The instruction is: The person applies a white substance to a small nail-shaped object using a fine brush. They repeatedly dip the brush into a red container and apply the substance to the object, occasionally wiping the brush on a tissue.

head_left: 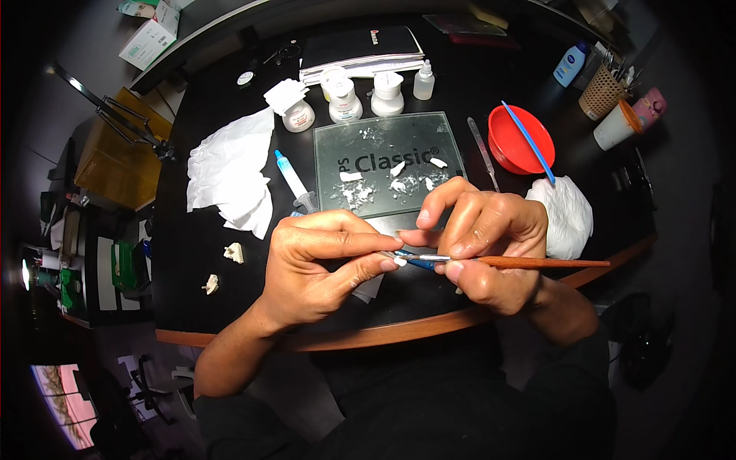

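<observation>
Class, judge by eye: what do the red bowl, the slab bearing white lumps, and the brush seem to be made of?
Red bowl: probably plastic or silicone, smooth, from its even colour and sheen.
Slab: likely glass, from its smooth, greyish-green sheet, though plastic is possible.
Brush: handle apparently varnished wood, from its reddish-brown gloss; ferrule seemingly metal, from its silvery shine.

Past the left hand [322,257] and right hand [491,241], a glass slab [337,138] fills the middle; a syringe [291,175] narrows its left side, a spatula [481,149] its right; a lane of black table [573,146] runs between red bowl [502,138] and cup [613,129]; the brush handle [544,263] and wadded tissue [566,218] hem the right hand's outer side.
</observation>
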